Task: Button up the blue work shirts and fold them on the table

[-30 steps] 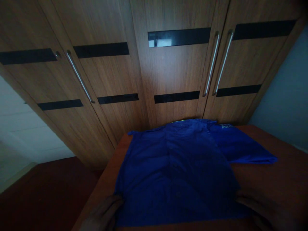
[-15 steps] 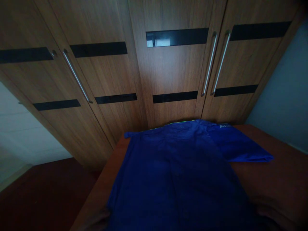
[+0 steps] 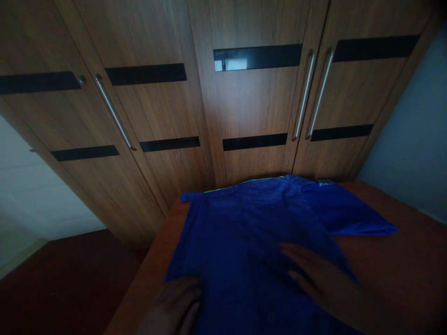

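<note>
One blue button-front shirt [image 3: 223, 246] lies under my right hand [image 3: 321, 278], fingers outstretched; at the shirt's left edge my left hand [image 3: 176, 300] curls, whether gripping I cannot tell

Wooden wardrobe [image 3: 209, 104] (black-banded), dark red floor [image 3: 66, 284].

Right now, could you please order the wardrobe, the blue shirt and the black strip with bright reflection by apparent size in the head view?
1. Wardrobe
2. Blue shirt
3. Black strip with bright reflection
</note>
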The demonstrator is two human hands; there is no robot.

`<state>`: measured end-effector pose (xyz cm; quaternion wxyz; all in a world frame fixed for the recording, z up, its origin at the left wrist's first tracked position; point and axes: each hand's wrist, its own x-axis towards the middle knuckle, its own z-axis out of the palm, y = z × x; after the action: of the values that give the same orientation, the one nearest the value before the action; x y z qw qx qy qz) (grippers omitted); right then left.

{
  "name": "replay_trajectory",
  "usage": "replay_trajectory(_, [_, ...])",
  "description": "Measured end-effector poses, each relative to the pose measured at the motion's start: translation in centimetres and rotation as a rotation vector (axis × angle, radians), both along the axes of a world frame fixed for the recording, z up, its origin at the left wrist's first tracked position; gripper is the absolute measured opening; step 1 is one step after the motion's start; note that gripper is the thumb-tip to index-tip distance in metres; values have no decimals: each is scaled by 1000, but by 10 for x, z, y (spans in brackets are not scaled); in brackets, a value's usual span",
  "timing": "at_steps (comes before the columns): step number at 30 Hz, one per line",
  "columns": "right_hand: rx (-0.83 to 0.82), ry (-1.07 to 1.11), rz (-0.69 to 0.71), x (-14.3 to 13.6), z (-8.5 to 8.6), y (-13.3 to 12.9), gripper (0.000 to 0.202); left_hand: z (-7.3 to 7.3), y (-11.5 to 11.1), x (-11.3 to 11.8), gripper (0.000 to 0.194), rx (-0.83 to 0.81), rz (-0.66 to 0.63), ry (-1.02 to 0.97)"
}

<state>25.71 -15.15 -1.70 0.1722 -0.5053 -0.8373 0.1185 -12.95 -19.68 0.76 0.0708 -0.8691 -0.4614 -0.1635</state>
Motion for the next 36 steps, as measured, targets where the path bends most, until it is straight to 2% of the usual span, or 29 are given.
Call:
replay_trajectory(3, [-5,-1,161,-56,-4,17,58,-5,12,47,33,-26,-53,33])
replay_trajectory(5, [-16,-27,223,-76,-14,18,63,-15,17,70,38,-24,-89,58])
replay_trajectory(8, [-17,-36,269,-79,-22,14,60,-39,20,90,47,-12,-144,80])
replay_trajectory(10, [-19,-11,266,-74,-20,15,49,-56,19,96,58,24,-184,90])
replay_trajectory(12, [-5,12,235,-71,-18,25,42,-70,17,99,64,95,-199,110])
replay_trajectory(14, [47,2,207,-75,-19,44,43,-80,15,100,58,174,-202,145])
replay_trajectory(17, [97,-76,185,-91,-26,88,54,-85,13,101,45,292,-201,179])
replay_trajectory(21, [22,-148,98,-113,-33,144,68,-81,12,100,41,363,-223,190])
replay_trajectory(23, [15,-147,68,-121,-33,161,67,-77,13,99,42,329,-230,205])
replay_trajectory(25, [20,-141,51,-126,-33,167,65,-75,13,99,43,283,-231,223])
replay_trajectory(27, [20,-134,46,-128,-34,162,63,-74,14,99,43,256,-238,214])
replay_trajectory(30, [27,-111,77,-120,-35,139,64,-75,13,98,43,221,-260,152])
replay_trajectory(33, [34,-89,126,-100,-35,99,63,-70,11,88,38,206,-298,152])
replay_trajectory(36, [17,-64,167,-70,-33,48,60,-55,8,62,37,195,-308,183])
